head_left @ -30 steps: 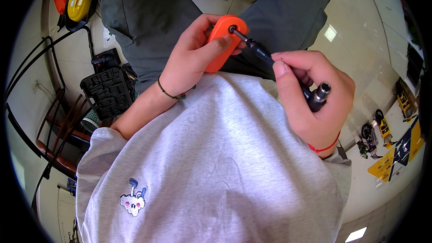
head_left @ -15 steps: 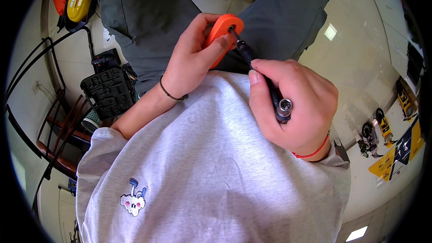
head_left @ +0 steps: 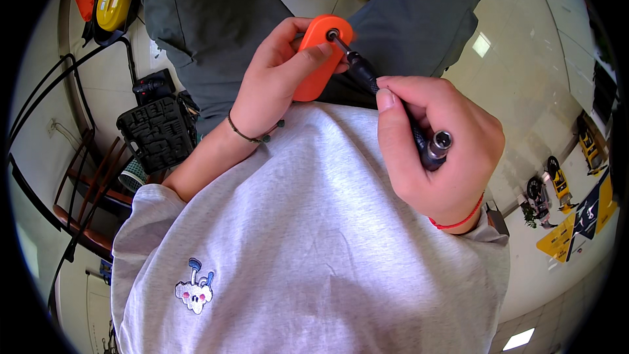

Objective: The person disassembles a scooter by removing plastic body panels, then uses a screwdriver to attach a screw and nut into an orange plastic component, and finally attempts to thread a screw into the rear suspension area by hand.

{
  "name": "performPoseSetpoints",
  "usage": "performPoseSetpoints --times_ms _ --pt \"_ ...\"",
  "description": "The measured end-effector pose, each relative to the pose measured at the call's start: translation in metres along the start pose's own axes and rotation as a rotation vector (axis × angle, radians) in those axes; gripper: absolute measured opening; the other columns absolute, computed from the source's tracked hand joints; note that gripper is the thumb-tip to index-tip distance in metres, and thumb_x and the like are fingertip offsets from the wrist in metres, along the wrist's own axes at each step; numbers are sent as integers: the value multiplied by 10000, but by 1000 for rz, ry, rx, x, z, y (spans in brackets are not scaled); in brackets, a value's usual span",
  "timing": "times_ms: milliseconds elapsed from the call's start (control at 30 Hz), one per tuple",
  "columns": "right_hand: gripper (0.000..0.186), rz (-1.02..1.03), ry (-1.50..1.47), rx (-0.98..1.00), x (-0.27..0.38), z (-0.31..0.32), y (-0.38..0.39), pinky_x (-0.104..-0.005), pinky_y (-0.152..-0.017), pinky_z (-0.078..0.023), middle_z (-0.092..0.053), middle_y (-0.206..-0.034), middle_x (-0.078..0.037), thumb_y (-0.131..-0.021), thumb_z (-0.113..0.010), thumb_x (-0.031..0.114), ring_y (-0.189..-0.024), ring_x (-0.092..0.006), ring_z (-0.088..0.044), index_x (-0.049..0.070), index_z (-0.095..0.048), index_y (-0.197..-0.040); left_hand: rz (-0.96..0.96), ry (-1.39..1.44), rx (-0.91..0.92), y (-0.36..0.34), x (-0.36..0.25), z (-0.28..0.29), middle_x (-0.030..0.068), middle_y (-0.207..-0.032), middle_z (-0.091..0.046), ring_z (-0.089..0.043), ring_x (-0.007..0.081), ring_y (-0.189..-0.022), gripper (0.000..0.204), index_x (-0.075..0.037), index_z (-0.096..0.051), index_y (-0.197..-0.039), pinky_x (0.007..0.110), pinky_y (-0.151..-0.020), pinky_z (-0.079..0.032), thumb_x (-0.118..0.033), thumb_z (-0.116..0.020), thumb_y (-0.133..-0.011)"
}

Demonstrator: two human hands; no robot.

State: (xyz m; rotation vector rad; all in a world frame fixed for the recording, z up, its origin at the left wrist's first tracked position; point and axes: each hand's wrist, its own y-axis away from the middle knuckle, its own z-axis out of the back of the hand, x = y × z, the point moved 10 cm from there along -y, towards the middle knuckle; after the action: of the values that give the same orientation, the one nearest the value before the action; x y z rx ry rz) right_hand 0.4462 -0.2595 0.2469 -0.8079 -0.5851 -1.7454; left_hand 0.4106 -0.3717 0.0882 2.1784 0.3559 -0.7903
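An orange rounded flat part [head_left: 317, 77] is pinched between the thumb and fingers of my left hand [head_left: 278, 65], above my lap. Near its top end is a round hole with a dark metal fitting [head_left: 333, 35] in it. My right hand [head_left: 445, 137] is closed around a black-handled screwdriver [head_left: 364, 71]. The screwdriver slants from lower right to upper left, and its thin tip meets the fitting. A metal socket end [head_left: 440, 141] sticks out at the back of the handle, beside my right thumb.
To the left, an open black moulded tool case [head_left: 157, 132] lies near a black device [head_left: 154, 86]. Thin black bars and a brown wooden chair [head_left: 82, 203] stand farther left. A yellow-and-black object [head_left: 113, 4] is at upper left. Yellow machines [head_left: 559, 180] line the right.
My right hand and the screwdriver have shifted right and slightly down at the handle. The orange part has turned so more of its flat face shows, and moved slightly up and left.
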Motion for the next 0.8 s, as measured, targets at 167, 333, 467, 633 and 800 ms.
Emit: performPoseSetpoints --times_ms 167,333,467,633,800 --pt "57 -69 -39 8 -7 3 0 -173 -433 -314 -553 -554 2 -792 -630 -61 -460 -14 -455 -34 -656 -835 6 9 16 0 -1 -1 126 -1091 -620 -632 177 -957 281 35 -487 -1153 295 -870 -500 -129 -547 -933" --pt "51 -202 -114 13 -21 8 0 -166 -466 -322 -560 -585 11 -828 -611 -49 -500 -5 -457 -48 -652 -857 -8 1 28 0 -7 -4 146 -1115 -612 -630 199 -991 288 38 -486 -1155 316 -894 -504 -127 -548 -927" --pt "63 -263 -156 56 -28 7 2 -168 -479 -324 -559 -603 12 -845 -605 -39 -515 -12 -460 -51 -647 -889 12 16 43 1 -6 -6 167 -1171 -593 -602 190 -1001 280 20 -508 -1150 323 -894 -492 -123 -535 -911" --pt "75 -384 -265 50 -42 10 2 -178 -493 -343 -572 -629 -2 -862 -594 -19 -537 -29 -484 -52 -645 -907 73 109 67 2 -3 -8 189 -1194 -583 -599 189 -978 281 7 -526 -1153 330 -890 -496 -126 -529 -905" --pt "67 -379 -259 46 -41 8 5 -175 -486 -335 -574 -634 -1 -862 -605 -14 -538 -21 -475 -49 -644 -904 35 70 58 2 -3 -8 198 -1194 -584 -600 188 -984 280 1 -529 -1154 325 -890 -498 -136 -533 -910"
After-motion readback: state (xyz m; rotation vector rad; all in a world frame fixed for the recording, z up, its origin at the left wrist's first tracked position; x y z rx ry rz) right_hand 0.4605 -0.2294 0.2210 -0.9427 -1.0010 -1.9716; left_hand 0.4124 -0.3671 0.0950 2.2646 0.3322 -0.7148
